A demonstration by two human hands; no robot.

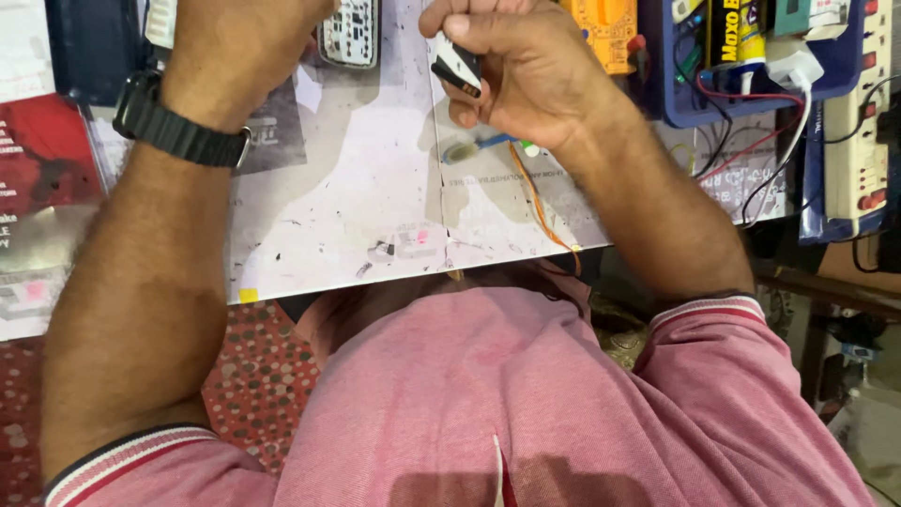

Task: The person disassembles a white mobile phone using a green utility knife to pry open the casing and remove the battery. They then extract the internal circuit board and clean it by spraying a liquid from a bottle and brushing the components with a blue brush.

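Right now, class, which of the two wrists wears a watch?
The left one: a black watch straps around the wrist just behind the left hand. The wrist of the right hand is bare.

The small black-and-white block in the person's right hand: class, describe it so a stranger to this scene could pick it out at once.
Start at the pale, scuffed work mat covering the table, then go to its top edge, where the right hand is curled into a loose fist. The small block is pinched in its fingers. Unlike the grey keypad device by the left hand, it is boxy, white with a black edge.
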